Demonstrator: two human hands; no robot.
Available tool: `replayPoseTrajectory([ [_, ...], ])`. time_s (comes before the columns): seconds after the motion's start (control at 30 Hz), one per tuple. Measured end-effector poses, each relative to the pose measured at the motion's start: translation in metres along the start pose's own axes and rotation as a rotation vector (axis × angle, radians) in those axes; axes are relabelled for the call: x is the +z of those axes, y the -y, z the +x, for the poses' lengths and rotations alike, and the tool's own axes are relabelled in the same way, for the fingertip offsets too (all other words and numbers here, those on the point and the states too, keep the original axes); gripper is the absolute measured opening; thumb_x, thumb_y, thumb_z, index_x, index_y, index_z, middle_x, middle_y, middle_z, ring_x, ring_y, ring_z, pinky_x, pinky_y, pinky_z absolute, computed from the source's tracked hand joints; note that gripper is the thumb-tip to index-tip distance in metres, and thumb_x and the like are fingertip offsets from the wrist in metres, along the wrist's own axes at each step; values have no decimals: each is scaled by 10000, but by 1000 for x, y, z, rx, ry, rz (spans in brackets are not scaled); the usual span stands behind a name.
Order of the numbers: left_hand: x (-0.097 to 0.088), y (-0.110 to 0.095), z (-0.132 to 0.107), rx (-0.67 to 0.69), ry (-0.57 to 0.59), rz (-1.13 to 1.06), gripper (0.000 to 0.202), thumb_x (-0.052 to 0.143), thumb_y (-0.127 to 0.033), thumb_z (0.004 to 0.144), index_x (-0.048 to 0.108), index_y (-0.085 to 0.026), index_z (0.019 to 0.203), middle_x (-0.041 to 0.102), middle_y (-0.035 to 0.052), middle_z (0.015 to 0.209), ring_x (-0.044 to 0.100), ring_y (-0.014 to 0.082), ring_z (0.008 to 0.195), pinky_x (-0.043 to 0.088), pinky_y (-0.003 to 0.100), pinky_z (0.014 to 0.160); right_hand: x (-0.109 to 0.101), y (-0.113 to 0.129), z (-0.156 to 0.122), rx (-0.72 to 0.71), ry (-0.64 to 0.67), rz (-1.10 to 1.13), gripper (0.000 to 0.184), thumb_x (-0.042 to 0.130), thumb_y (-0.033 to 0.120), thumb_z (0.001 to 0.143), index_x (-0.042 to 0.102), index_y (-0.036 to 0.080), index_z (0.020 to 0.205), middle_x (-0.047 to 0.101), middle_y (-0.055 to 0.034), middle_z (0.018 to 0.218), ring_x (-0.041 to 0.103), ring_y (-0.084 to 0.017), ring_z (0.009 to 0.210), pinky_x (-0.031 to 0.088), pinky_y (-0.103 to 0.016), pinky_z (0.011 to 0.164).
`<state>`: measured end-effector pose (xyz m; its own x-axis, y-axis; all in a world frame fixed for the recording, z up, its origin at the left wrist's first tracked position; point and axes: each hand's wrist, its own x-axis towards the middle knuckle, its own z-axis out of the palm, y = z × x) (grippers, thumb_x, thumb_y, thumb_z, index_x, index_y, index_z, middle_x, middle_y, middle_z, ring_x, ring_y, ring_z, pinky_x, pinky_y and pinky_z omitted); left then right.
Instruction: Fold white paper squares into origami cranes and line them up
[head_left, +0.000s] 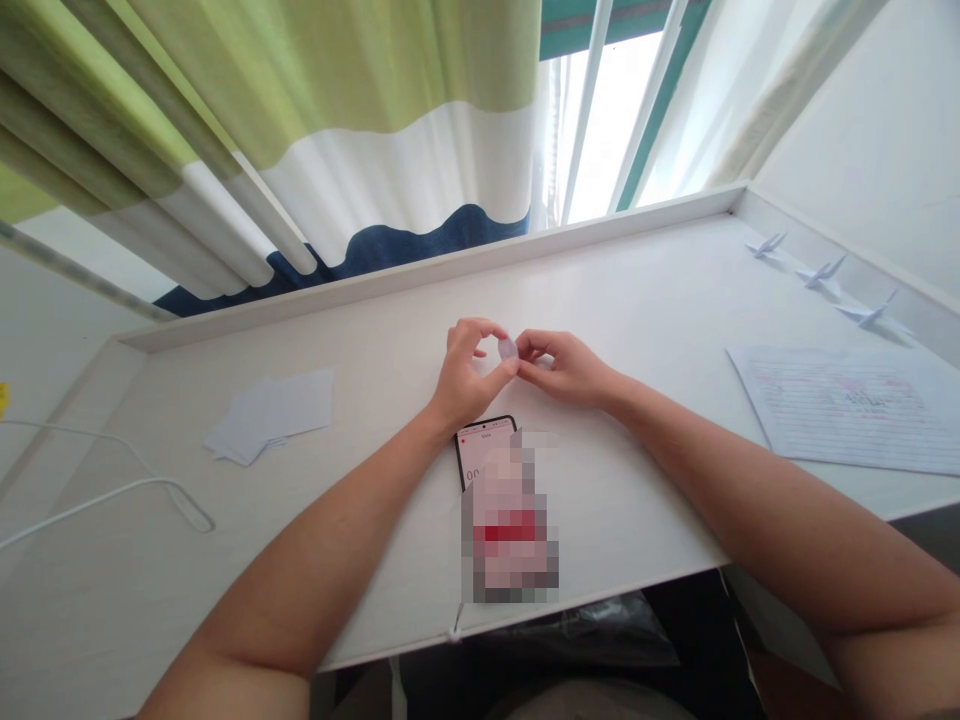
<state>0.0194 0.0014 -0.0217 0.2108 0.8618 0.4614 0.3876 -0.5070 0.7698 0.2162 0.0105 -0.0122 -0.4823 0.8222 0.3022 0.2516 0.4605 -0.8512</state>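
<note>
Between my two hands, above the middle of the white table, is a small folded piece of white paper (508, 349). My left hand (469, 372) pinches it from the left, thumb below and forefinger above. At its right edge, the thumb and fingers of my right hand (559, 368) are pinched together on the paper. Its exact folded shape is too small to make out. Just below my left hand a phone (487, 440) lies flat on the table, its lower part blurred out.
Several loose white sheets (274, 412) lie at the left, near a white cable (112, 490). On the right rests written lined paper (847, 405). Three folded paper cranes (821, 272) stand along the right side. A raised rim (450, 265) borders the table's back, before curtains (300, 100).
</note>
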Motion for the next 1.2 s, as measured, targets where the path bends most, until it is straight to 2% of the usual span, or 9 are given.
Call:
replayPoseTrajectory([
  [0.23,-6,3,4,37,32,-16,260,752,-247,768,607,-257,983,674,28,1068,594,236,1080,504,377,875,-4,-4,0,-71,48,-77,144,637,331,940,638,205,871,722,-47,875,646,-182,799,527,-350,773],
  [0.43,-7,7,7,-60,107,-250,292,788,-306,748,561,-248,922,679,27,1096,636,229,1099,496,382,917,-4,-4,0,-130,52,-80,170,649,338,963,641,214,848,714,-45,884,630,-175,792,528,-339,763],
  [0.6,-6,8,7,-39,16,-378,286,796,-316,758,592,-265,951,649,36,1194,604,244,1229,527,368,931,-2,0,0,-57,14,12,256,675,444,962,677,211,857,713,-34,831,638,-186,791,541,-366,799],
  [0.73,-9,8,6,-39,79,-400,199,708,-358,806,688,-278,987,643,59,1292,616,268,1252,572,401,956,-4,2,0,18,-6,118,280,727,489,925,702,214,878,744,-43,874,658,-199,834,547,-404,866],
  [0.87,-10,9,5,-57,89,-403,284,621,-356,857,756,-306,1102,651,61,1365,615,280,1274,588,428,986,-4,3,1,56,18,170,276,753,481,909,716,211,862,731,-34,861,658,-201,850,532,-401,875],
  [1.0,-8,9,6,-112,129,-478,330,582,-340,913,770,-328,1184,717,45,1322,646,265,1221,591,443,1000,-7,2,1,73,123,350,291,808,475,885,743,191,892,726,-35,890,647,-186,857,518,-363,841],
  [1.13,-8,4,6,-102,210,-512,263,641,-337,923,803,-335,1130,720,42,1327,669,261,1216,585,454,1010,-15,2,1,148,305,465,324,832,479,886,764,167,938,715,-25,870,619,-160,811,492,-325,776],
  [1.2,-9,2,5,-100,234,-549,208,668,-340,922,807,-321,1074,714,48,1323,668,266,1238,574,464,1029,-17,3,1,178,337,499,325,828,475,897,776,163,972,721,-28,898,622,-156,826,490,-320,781],
])
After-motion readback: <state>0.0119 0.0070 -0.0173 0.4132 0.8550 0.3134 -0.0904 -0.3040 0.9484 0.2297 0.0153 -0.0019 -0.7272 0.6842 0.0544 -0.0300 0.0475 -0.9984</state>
